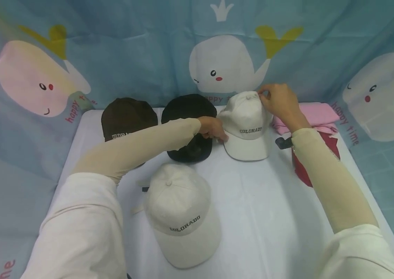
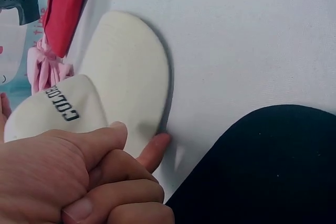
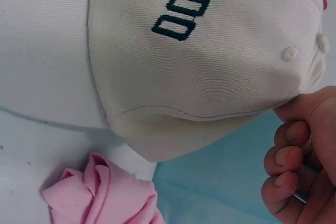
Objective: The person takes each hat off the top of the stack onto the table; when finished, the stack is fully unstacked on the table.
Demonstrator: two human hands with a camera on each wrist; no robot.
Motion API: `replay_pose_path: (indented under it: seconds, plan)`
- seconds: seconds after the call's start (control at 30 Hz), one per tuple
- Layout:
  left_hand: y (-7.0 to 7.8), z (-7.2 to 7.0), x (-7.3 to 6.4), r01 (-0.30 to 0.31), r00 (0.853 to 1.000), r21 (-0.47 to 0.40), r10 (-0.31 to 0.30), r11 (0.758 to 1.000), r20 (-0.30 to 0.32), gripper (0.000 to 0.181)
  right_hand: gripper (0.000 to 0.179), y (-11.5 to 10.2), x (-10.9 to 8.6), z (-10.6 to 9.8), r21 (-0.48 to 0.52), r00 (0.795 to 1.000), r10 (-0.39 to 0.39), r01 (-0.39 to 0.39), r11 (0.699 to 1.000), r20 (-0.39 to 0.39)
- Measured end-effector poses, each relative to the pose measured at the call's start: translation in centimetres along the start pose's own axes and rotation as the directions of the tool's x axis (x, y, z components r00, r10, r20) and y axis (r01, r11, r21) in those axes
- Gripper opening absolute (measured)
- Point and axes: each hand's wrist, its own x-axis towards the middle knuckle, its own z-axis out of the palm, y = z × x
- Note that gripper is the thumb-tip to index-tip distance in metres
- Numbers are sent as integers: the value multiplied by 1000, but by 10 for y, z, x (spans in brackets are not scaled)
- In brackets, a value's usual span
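Note:
At the back of the table an off-white cap (image 1: 247, 149) lettered COLORADO sits with its brim towards me. My left hand (image 1: 212, 128) pinches the left edge of its brim; in the left wrist view the thumb lies on top and a finger at the rim (image 2: 131, 66). The right hand (image 1: 280, 100) pinches the fabric at the back right of the crown, its other fingers curled, as the right wrist view shows. Left of this cap stands a black cap (image 1: 186, 106), partly covered by my left forearm. A second off-white COLORADO cap (image 1: 183, 217) lies nearer me.
A dark brown cap (image 1: 123, 114) stands at the back left, partly behind my left sleeve. Folded pink fabric (image 1: 319, 114) and a red item (image 1: 301, 170) lie at the right, under and beside my right forearm. A blue whale-print curtain (image 1: 155, 50) surrounds the white table.

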Motion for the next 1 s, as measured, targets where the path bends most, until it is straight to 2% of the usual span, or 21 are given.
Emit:
replay_pose_path:
  seconds: [0.2, 0.33, 0.43, 0.53, 0.6, 0.67, 0.77, 0.83, 0.93, 1.0]
  plan:
    - [0, 1, -7, -9, 1000, 14, 8, 1000, 15, 44, 34, -7, -2, -3, 8, 999, 32, -32, 999, 40]
    - [-2, 0, -20, -49, 999, 31, 49, 998, -3, 42, 37, -23, -8, -14, 22, 1000, 18, -19, 1000, 23]
    - [-7, 0, -34, -120, 991, 40, 122, 992, -57, 40, 36, -42, -16, -25, 51, 999, -37, 39, 998, -31]
    - [-16, 2, -54, -216, 964, 18, 216, 976, -156, 35, 34, -67, -29, -34, 71, 991, -106, 112, 991, -83]
    - [-26, 3, -72, -289, 929, 1, 281, 957, -241, 31, 33, -85, -39, -39, 90, 980, -162, 172, 981, -112]
    - [-37, 5, -93, -356, 887, -20, 332, 934, -321, 28, 31, -102, -49, -42, 106, 966, -217, 233, 967, -139]
    - [-54, 10, -122, -443, 822, -54, 381, 895, -424, 28, 28, -120, -65, -45, 141, 938, -301, 325, 935, -170]
    - [-67, 18, -141, -482, 783, -72, 392, 873, -483, 28, 26, -129, -76, -46, 165, 917, -354, 383, 909, -182]
    - [-91, 39, -170, -523, 700, -38, 403, 852, -590, 25, 25, -141, -96, -45, 214, 893, -414, 445, 870, -175]
    - [-109, 59, -189, -518, 635, 18, 399, 855, -662, 22, 26, -149, -109, -43, 242, 881, -444, 472, 848, -162]
